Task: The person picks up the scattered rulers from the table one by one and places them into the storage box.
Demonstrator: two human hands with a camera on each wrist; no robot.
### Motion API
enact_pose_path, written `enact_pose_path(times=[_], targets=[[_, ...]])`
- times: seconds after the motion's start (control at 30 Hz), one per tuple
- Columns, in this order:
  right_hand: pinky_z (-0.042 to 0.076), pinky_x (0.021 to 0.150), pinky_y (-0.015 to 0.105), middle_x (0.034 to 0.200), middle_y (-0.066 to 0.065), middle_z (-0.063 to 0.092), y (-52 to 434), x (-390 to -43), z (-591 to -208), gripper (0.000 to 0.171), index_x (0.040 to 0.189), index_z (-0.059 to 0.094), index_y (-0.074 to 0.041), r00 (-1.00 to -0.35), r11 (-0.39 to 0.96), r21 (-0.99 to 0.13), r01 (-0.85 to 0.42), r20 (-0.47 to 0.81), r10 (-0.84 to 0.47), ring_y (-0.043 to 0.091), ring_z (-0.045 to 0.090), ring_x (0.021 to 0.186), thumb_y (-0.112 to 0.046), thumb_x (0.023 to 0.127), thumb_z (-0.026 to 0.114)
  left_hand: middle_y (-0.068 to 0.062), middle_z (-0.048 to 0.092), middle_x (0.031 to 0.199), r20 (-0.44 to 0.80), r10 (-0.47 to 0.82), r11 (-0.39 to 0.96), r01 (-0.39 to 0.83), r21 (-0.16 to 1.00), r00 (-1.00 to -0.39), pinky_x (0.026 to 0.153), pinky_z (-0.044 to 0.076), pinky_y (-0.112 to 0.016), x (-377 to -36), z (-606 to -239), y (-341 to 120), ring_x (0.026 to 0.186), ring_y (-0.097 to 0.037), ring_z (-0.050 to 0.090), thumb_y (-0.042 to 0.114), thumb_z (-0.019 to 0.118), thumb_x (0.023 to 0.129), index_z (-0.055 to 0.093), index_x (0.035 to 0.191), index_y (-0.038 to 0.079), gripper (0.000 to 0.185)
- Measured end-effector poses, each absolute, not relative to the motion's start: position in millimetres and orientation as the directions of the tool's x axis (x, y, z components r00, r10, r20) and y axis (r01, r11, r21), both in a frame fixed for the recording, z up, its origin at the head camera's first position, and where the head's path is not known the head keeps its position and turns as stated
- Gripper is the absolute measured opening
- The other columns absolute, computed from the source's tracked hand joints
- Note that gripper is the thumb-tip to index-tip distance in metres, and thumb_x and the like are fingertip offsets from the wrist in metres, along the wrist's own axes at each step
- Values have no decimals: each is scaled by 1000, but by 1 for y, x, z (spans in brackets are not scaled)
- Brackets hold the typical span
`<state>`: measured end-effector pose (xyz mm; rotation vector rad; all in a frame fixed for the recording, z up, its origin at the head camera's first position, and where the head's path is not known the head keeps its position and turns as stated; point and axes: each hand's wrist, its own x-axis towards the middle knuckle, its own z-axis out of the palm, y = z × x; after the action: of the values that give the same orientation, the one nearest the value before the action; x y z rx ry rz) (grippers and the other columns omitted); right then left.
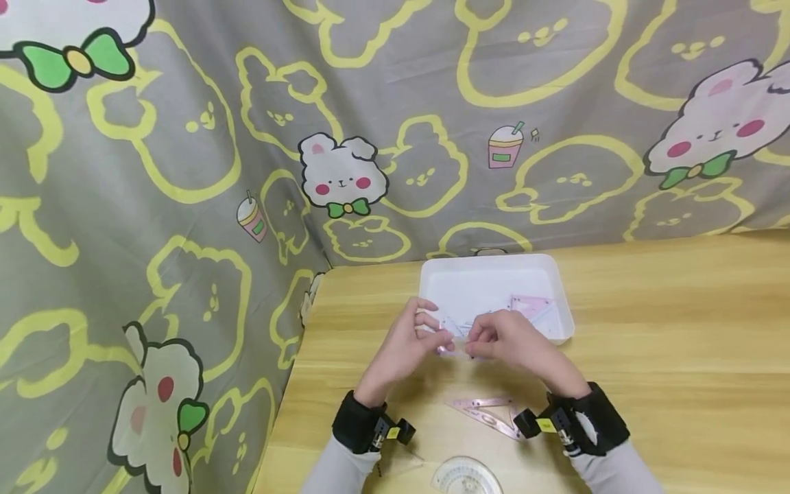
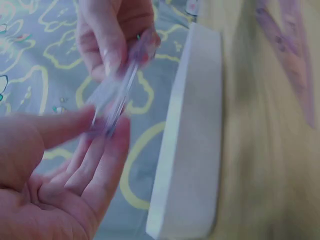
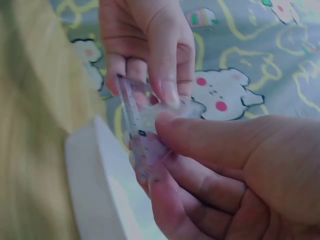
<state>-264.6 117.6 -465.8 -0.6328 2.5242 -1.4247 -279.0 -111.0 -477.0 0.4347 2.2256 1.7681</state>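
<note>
Both hands pinch a small clear plastic set square (image 3: 131, 112) with a graduated edge, held up at the near side of the white tray (image 1: 487, 262). My left hand (image 1: 410, 343) has thumb and fingertips on one end. On the other end, the right hand (image 1: 515, 343) pinches between thumb and curled fingers. Tilted nearly edge-on, it shows purplish ends in the left wrist view, where it is blurred. Below the hands, a pink set square (image 1: 487, 402) lies on the table, with a clear protractor (image 1: 467, 473) nearer the front edge of the view.
Inside the tray are a pink set square (image 1: 532, 302) and several clear pieces, partly hidden behind the hands. A faint clear piece (image 1: 404, 466) lies by the left wrist on the wooden table (image 1: 679, 357). A patterned curtain (image 1: 426, 199) hangs behind and at the left.
</note>
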Motion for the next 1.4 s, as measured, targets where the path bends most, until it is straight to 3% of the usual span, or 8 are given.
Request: enact_pose_path(times=[0.17,0.33,0.43,0.67,0.87,1.03,1.13,1.4], targets=[[57,64,30,78,6,75,130,-284,-459,8,90,75,-3,-901,384,-904,-190,5,-434,20,69,70,-10,94,75,-11,69,102,65,317,151,118,981,-946,69,63,-36,-295,-470,-89,81,-22,74,4,70,99,56,123,1,28],[60,69,33,96,16,77,148,-298,-455,25,117,71,2,-941,353,-921,-164,39,-336,24,74,77,-13,98,73,-17,70,105,120,350,145,180,973,-929,65,62,-32,-305,-467,-72,90,-48,73,4,68,101,62,118,-4,20],[59,70,33,104,20,76,155,-303,-456,36,129,66,2,-957,331,-929,-164,69,-282,23,76,80,-15,99,73,-18,72,105,127,372,162,198,967,-920,64,61,-29,-309,-469,-66,91,-52,72,5,67,101,65,119,-2,20],[61,74,28,95,17,76,153,-315,-462,27,120,65,8,-975,187,-968,-166,133,-179,18,76,80,-7,99,72,-18,74,103,134,357,173,207,963,-924,68,62,-32,-321,-475,-54,80,-25,77,10,69,101,65,121,1,22],[62,75,28,93,16,73,148,-325,-468,29,120,60,10,-990,84,-987,-134,130,-59,9,75,76,-4,98,72,-22,74,101,97,314,140,147,979,-945,74,63,-44,-334,-481,-51,90,-50,73,8,70,100,56,126,-1,31],[60,71,21,97,21,74,144,-332,-481,26,120,65,6,-988,241,-959,-152,157,2,9,75,76,-7,98,73,-21,71,102,107,233,116,137,984,-967,74,64,-35,-344,-493,-52,94,-51,73,4,69,100,57,130,-1,32],[56,68,21,98,19,77,145,-335,-493,19,114,71,1,-985,387,-910,-146,171,31,14,76,77,-9,98,73,-20,72,102,113,198,183,149,972,-974,74,63,-30,-346,-502,-51,94,-45,75,4,68,100,60,130,1,31],[52,91,53,114,21,76,150,-340,-510,20,114,78,-1,-978,641,-747,-174,209,-22,40,69,104,-3,101,63,-10,75,95,121,166,405,179,897,-979,70,59,-25,-355,-522,-49,79,-21,76,2,70,99,64,123,2,24]])
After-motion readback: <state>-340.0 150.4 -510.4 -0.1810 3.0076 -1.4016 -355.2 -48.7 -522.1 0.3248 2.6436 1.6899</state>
